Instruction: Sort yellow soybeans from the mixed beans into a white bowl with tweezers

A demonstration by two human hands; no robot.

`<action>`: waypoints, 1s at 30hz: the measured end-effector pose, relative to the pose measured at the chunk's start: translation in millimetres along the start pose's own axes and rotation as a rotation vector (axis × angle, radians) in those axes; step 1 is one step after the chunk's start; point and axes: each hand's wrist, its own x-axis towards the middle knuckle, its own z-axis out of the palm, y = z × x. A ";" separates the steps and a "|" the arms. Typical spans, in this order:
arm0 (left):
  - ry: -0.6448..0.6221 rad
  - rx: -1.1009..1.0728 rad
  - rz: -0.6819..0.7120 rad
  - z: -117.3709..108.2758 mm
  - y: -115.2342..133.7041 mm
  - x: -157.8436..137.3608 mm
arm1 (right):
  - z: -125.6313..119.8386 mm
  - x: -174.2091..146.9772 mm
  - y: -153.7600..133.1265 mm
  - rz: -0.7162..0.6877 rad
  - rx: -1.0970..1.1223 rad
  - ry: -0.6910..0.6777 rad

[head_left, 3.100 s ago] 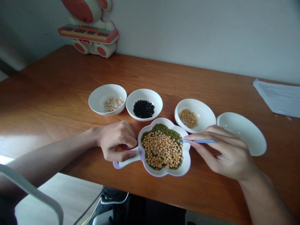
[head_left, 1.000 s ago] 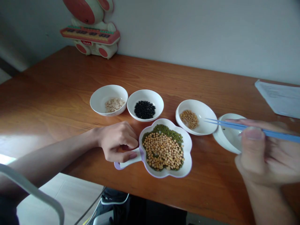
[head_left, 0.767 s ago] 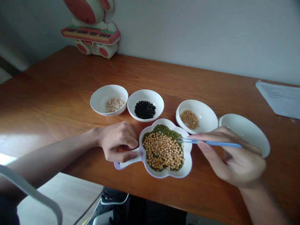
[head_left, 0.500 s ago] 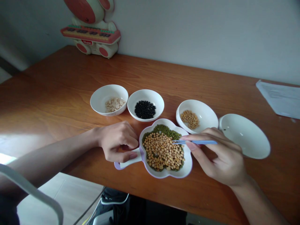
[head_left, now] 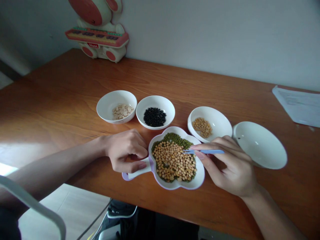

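Fingers (head_left: pixel 208 146) clamped on blue tweezers (head_left: pixel 212 151), right hand (head_left: pixel 230 166) has returned to beans (head_left: pixel 175 156) (left hand (head_left: pixel 126 150) gripping handle (head_left: pixel 140 171)).

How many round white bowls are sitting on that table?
4: left to right, the pale-seed bowl, the black-bean bowl, the yellow-bean bowl and the rightmost bowl, partly behind the right hand. Any nested underneath would be hidden.

Dish (head_left: pixel 200 173) at L hand (head_left: pixel 127 151): wht, lilac edge; yel-tan beans (head_left: pixel 162 153) over grn beans (head_left: pixel 173 136). Tweezers (head_left: pixel 212 151) in R hand (head_left: pixel 230 166): lt blue. Bowls (head_left: pixel 107 103) beyond hands: plain wht, w/ cream seeds (head_left: pixel 122 111), blk beans (head_left: pixel 155 116), sm. tan beans (head_left: pixel 202 127). Table (head_left: pixel 162 76) under hands: red-brn, wood grain.
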 end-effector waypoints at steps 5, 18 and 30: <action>-0.021 0.007 -0.012 -0.1 -0.6 -0.1 | 0.6 0.4 -0.5 -0.016 -0.008 -0.001; -0.022 -0.004 -0.007 0.2 -0.5 -1.6 | 2.8 -4.3 2.6 -0.029 0.009 -0.010; -0.015 -0.010 -0.005 0.6 -0.8 -1.0 | -1.0 -7.3 3.2 0.005 0.035 0.010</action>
